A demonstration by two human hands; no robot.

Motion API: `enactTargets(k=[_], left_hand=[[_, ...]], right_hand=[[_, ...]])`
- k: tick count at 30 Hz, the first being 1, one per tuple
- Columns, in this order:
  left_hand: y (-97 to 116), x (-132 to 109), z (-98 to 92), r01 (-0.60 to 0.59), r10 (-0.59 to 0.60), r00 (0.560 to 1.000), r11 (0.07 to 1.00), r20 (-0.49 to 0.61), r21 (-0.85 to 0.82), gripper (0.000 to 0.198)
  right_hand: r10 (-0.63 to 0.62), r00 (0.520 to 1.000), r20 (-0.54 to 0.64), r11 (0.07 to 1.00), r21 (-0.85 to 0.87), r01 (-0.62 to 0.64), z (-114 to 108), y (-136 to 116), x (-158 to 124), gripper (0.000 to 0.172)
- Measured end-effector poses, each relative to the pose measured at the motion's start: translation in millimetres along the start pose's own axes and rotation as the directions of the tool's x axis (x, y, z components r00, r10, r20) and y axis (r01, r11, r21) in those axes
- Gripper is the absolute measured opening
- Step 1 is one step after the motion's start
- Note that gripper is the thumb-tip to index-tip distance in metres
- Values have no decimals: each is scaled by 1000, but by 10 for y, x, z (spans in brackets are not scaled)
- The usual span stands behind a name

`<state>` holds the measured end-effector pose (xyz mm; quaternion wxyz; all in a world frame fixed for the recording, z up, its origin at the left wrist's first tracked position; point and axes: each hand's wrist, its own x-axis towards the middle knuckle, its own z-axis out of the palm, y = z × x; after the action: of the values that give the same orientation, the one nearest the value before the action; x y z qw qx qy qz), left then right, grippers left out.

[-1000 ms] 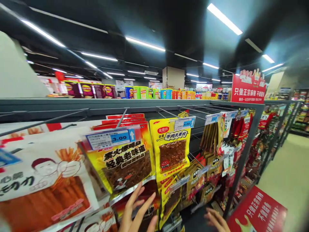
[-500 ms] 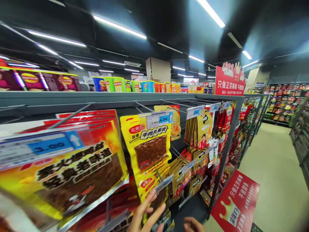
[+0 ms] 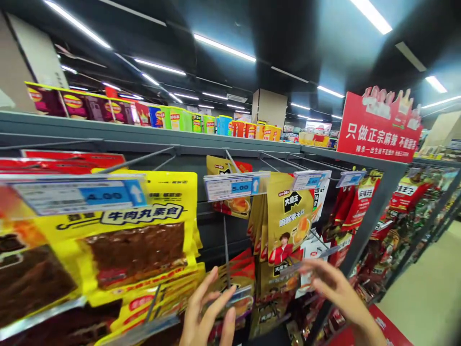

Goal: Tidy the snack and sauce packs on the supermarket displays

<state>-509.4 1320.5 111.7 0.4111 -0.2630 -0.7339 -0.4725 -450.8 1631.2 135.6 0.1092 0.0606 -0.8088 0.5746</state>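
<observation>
My left hand (image 3: 209, 310) is raised low in the middle of the view, fingers spread, with nothing visible in it. It is just in front of a lower gold-and-red snack packet (image 3: 240, 276) and a price tag on its hook. My right hand (image 3: 336, 288) reaches in from the lower right, slightly blurred, its fingers stretched towards the hanging gold snack packets (image 3: 288, 223). Whether its fingertips touch the lower packets or the tag holder I cannot tell. A yellow snack packet (image 3: 137, 245) hangs to the left of both hands.
Metal hooks carry clear price tag holders (image 3: 236, 186) that stick out towards me. Chip canisters (image 3: 176, 117) line the top shelf. A red sign (image 3: 378, 127) stands on the rack's right end. A dark upright post (image 3: 370, 230) separates the red packets; the aisle floor (image 3: 418, 288) lies at right.
The view has moved closer and to the right along the rack. My right hand has risen from the bottom edge towards the gold packets. My left hand stays low, fingers still spread.
</observation>
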Motion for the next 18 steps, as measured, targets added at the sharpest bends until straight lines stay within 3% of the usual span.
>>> enactTargets(k=[2, 4, 6, 9, 14, 18], left_hand=[[109, -13, 169, -14, 13, 1000, 999, 27, 30, 31], [185, -30, 276, -12, 9, 999, 997, 46, 74, 31], [249, -34, 341, 7, -13, 998, 992, 53, 125, 31], [332, 1, 408, 27, -41, 997, 980, 69, 197, 32], [392, 107, 528, 112, -145, 984, 952, 99, 285, 36], [406, 135, 618, 131, -176, 977, 943, 124, 305, 40]], right_hand=[[-107, 964, -242, 994, -11, 108, -397, -100, 326, 53], [-199, 915, -351, 979, -35, 200, -660, -108, 707, 64], [-214, 923, -321, 975, -14, 222, -789, -77, 1067, 74], [-192, 954, -228, 974, 77, 215, -811, -77, 1446, 82], [-222, 967, -124, 946, 212, 245, -714, -262, 1727, 87], [-76, 997, -11, 923, 377, 74, -635, -321, 1862, 77]])
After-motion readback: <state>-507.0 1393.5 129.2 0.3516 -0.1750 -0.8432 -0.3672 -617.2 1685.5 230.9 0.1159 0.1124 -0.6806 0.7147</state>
